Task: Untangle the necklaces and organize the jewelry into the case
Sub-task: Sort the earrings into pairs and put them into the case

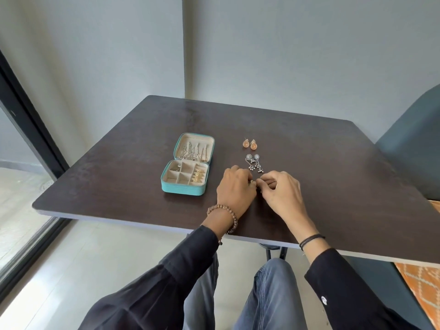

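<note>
Jewelry is only partly inside the teal case (183, 189), which lies open on the dark table (333, 186). Thin chains (190, 151) hang in its lid and gold rings (198, 176) sit in its right-hand slots. To the right of the case, near its front corner, the left hand (234, 188) and the right hand (279, 189) meet with curled fingers, and the fingertips of both pinch a small metal piece (253, 184). What kind of piece it is I cannot tell, because the fingers hide most of it. Just behind the hands, also right of the case, lies a pair of silver dangling earrings (254, 163), and further back a pair of orange earrings (250, 144). I think the main risk is a slip: so small a piece can spring out of the pinch and roll off the table. A knuckle may also catch the silver dangles, which are very near, and drag them. A hard pull could bend a fine link.
</note>
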`<state>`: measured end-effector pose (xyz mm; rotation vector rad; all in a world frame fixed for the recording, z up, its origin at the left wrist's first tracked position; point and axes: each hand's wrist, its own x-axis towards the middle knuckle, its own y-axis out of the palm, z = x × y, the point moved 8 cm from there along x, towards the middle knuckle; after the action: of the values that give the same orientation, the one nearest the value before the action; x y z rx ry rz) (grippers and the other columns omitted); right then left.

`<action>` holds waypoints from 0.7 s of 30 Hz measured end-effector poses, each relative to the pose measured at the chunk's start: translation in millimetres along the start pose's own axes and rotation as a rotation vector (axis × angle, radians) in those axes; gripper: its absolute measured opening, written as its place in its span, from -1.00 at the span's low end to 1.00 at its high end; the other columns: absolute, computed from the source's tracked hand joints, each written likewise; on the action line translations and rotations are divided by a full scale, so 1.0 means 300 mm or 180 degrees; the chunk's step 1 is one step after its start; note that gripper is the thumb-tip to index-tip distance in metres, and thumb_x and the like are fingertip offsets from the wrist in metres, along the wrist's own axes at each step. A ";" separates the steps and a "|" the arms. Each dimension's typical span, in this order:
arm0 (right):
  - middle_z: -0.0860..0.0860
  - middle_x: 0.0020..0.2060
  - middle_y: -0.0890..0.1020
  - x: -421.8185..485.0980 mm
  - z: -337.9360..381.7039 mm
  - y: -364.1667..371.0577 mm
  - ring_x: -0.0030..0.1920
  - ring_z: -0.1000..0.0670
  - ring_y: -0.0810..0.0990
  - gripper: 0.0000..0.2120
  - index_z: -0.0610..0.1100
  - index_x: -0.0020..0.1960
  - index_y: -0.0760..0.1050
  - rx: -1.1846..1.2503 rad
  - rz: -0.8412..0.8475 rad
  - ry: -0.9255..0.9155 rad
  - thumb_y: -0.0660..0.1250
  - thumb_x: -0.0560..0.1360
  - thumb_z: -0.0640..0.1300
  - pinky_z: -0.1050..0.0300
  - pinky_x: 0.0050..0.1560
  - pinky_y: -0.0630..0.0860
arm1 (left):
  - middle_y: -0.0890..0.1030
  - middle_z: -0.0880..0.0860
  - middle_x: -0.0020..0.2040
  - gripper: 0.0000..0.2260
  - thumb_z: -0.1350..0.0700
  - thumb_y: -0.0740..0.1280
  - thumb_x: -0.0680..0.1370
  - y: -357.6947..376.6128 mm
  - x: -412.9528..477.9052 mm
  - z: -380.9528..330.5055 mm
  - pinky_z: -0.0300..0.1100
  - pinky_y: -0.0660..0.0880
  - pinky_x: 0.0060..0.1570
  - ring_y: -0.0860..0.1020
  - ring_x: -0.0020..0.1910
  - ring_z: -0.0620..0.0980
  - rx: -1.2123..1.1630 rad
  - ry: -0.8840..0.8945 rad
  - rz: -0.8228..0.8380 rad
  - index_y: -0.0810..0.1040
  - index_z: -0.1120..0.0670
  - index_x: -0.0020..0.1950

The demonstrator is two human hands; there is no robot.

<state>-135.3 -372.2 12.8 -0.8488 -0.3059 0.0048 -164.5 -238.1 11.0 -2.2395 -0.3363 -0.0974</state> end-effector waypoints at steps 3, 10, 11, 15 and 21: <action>-0.03 -0.10 0.68 -0.004 -0.004 0.000 -0.12 0.05 0.67 -0.90 -0.09 0.01 0.70 -0.0015 0.0056 0.0002 0.44 0.54 -0.10 0.25 0.04 0.51 | 0.57 0.09 0.11 -0.84 0.12 0.35 0.57 -0.001 0.006 0.002 0.00 0.51 0.11 0.50 0.19 0.08 -0.0082 0.0033 0.0021 0.66 0.10 0.09; 0.01 -0.10 0.70 -0.029 0.021 -0.006 -0.02 -0.03 0.64 -0.94 -0.11 0.03 0.62 0.0110 0.0155 -0.0022 0.37 0.59 -0.16 0.02 0.07 0.56 | 0.61 0.07 0.06 -0.89 0.11 0.31 0.62 0.000 -0.018 -0.002 0.01 0.50 0.05 0.54 0.12 0.07 -0.0244 0.0035 -0.0051 0.59 0.08 0.09; 0.02 -0.10 0.71 -0.034 0.023 -0.012 -0.01 -0.02 0.63 -0.93 -0.12 0.05 0.61 0.0144 0.0156 -0.0011 0.36 0.61 -0.15 0.03 0.06 0.54 | 0.64 0.05 0.04 -0.90 0.10 0.31 0.62 -0.004 -0.023 0.001 0.03 0.52 0.02 0.56 0.09 0.06 -0.0311 0.0004 -0.0096 0.57 0.06 0.09; 0.12 -0.16 0.72 -0.052 0.016 -0.040 -0.07 0.08 0.64 -0.94 -0.06 0.04 0.62 0.0472 0.0066 0.0075 0.38 0.61 -0.12 0.25 -0.13 0.45 | 0.69 0.01 -0.06 -0.91 0.13 0.34 0.61 -0.025 -0.036 0.009 -0.07 0.56 -0.02 0.65 -0.06 0.00 -0.0919 -0.0067 -0.0189 0.59 0.08 0.09; 0.09 -0.13 0.77 -0.071 -0.004 -0.050 -0.03 0.18 0.71 -0.90 0.01 0.04 0.72 0.1850 0.0265 0.0363 0.49 0.54 -0.12 0.29 0.04 0.52 | 0.74 0.08 -0.16 -0.91 0.18 0.46 0.54 -0.025 -0.067 0.068 -0.18 0.61 0.05 0.71 -0.14 -0.05 -0.2706 -0.0445 0.0061 0.70 0.10 0.02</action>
<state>-157.2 -385.7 17.5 -0.2822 -0.1471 0.1174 -186.6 -222.2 -0.1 -3.1006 -0.3952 -0.0818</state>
